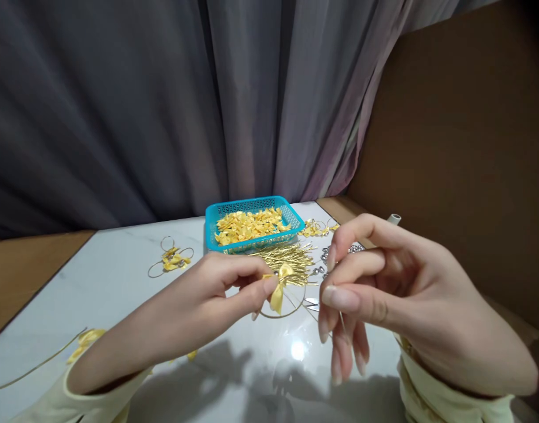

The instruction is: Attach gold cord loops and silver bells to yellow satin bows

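My left hand [216, 294] is closed in a pinch on a small yellow ribbon bow [279, 291] with a silver bead, which hangs on a thin gold wire ring [287, 310]. My right hand [384, 294] hovers just to the right of the bow with its fingers curled downward; a thin wire seems to run between the fingertips, but I cannot make it out clearly. Behind the hands lies a pile of gold pins [291, 258] and some silver beads [324, 258].
A turquoise basket [251, 207] full of yellow bows stands at the back of the white table [119, 282]. Finished ring-and-bow pieces [172, 259] lie at the left, more [315, 228] to the right of the basket. A gold wire with a bow [81, 341] lies near left. Brown board at right.
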{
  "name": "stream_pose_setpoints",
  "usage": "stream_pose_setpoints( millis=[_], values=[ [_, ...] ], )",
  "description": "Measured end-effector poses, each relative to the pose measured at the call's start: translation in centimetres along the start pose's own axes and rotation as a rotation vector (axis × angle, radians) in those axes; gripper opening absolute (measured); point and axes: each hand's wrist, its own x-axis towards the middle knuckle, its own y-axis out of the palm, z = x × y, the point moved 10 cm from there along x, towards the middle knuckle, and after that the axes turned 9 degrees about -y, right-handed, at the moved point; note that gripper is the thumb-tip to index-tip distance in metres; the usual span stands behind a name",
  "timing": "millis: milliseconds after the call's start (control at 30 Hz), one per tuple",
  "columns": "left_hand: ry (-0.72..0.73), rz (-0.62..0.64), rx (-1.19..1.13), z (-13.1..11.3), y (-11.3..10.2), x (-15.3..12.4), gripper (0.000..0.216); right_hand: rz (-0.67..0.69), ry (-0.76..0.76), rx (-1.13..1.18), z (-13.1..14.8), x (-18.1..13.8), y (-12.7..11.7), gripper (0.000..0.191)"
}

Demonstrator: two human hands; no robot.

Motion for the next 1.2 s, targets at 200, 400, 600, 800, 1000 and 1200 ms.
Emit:
stream_pose_setpoints(
  millis=[200, 400, 600, 800, 1000, 1200],
  values=[
    [0.048, -0.094, 0.049, -0.3, -0.5, -0.3, 0.033, -0.048, -0.058, -0.058, 0.4, 0.3, -0.6, 0.016],
    [0.067, -0.111, 0.1, -1.0, -0.4, -0.4, 0.031, -0.244, -0.331, -0.232, 3.2, 0.0, -1.9, 0.014],
    [-0.029, 0.13, -0.006, -0.4, 1.6, -0.3, 0.035, -0.431, -0.496, -0.597, 3.9, 0.4, -3.6, 0.019],
    [-0.091, 0.201, -0.062, 0.0, 2.2, -0.2, 0.034, -0.098, -0.447, -0.869, 2.6, 1.6, -1.4, 0.016],
    [-0.11, 0.302, -0.157, 0.4, 3.1, -0.1, 0.032, 0.329, -0.574, -1.106, 2.7, -0.2, 2.4, 0.014],
    [-0.137, 0.346, -0.184, 0.6, 3.5, -0.3, 0.028, 0.439, -0.519, -1.063, 2.0, -0.5, 2.7, 0.032]
  ],
)
